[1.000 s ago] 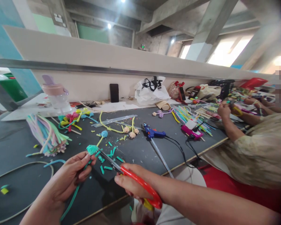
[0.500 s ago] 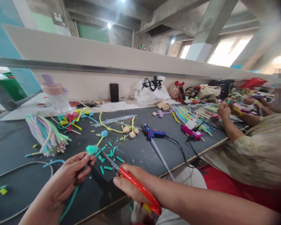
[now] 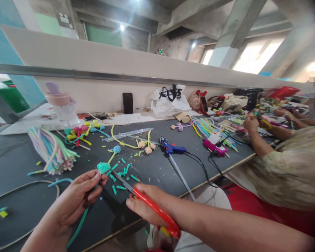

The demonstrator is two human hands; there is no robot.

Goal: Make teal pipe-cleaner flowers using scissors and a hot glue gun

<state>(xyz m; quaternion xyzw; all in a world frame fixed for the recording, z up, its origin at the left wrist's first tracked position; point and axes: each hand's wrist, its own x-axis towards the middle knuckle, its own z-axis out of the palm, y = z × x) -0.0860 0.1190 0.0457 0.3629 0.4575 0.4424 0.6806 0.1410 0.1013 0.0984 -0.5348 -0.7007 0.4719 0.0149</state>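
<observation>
My left hand (image 3: 88,189) pinches a teal pipe-cleaner flower (image 3: 103,168) just under its puffy head, and a long teal stem (image 3: 77,229) trails down below the palm. Red-handled scissors (image 3: 157,212) are gripped in my right hand (image 3: 147,203). Their blades point up and left, with the tips touching or very close to the right side of the flower head; which of these I cannot tell. Beneath the blades, short cut teal pieces (image 3: 114,189) lie scattered on the dark table (image 3: 157,178). A blue flower (image 3: 116,149) on a yellow stem lies just behind.
A blue glue gun (image 3: 174,149) with a clear stick and black cord lies right of centre. Pastel pipe cleaners (image 3: 51,150) are bundled at left, near a bottle (image 3: 64,108). A phone (image 3: 127,103) leans at the back. A co-worker's hand (image 3: 251,124) works at right.
Both hands stay almost in place. The scissors have shifted very slightly up and left beside the teal flower; the view has moved a little.
</observation>
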